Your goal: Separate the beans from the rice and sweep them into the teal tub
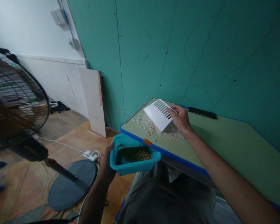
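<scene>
My left hand grips the left end of a turquoise plastic basket, which is just below the table's front left edge. Dark green grains and pale round beans lie inside it. My right hand is closed on the right edge of a white slotted card, tilted over the left part of the table. Whitish grains are spread around and under the card, with a few orange-yellow pieces among them.
The pale green table has a blue edge with orange tape. A black flat object lies by the green wall. At left are a standing fan, a power strip with cables and a leaning board.
</scene>
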Available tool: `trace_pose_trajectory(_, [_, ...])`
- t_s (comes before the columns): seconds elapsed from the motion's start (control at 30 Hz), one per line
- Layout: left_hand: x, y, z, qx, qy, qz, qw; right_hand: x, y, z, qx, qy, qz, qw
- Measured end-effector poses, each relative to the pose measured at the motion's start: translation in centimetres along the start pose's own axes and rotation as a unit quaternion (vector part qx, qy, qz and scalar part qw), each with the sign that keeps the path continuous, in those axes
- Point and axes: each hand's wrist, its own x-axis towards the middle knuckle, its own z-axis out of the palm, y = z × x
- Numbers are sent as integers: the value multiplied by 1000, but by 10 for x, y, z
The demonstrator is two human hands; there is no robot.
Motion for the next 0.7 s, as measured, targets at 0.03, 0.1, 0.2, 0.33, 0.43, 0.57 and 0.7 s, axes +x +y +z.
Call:
trace_pose_trajectory(0.03, [0, 1, -1, -2, 5, -4, 1000, -1, -2, 0, 4, 2, -4, 1000])
trace_pose_trajectory(0.1, [0, 2, -1, -4, 14, -10, 1000, -3, -9, -1, 0, 9, -20, 1000])
trace_pose_trajectory(0.2, [1, 1, 0, -9, 19, -6, 1000, -9, -27, -3, -47, 22, -74, 996])
trace_pose_trajectory(0.33, [-1, -4, 1, 5, -10, 5, 1000, -19, -51, -14, -142, 1, -165, 976])
trace_pose_trajectory(0.43, [-2, -7, 1, -2, 25, 8, 1000, -22, -59, -30, -193, -33, -209, 958])
trace_pose_trajectory(0.57, [-1, -13, 4, -10, 5, -41, 999, -27, -59, -53, -234, -35, -256, 937])
trace_pose_trajectory(0.7, [3, -23, 9, 12, -22, -64, 998, -35, -52, -61, -236, -23, -272, 933])
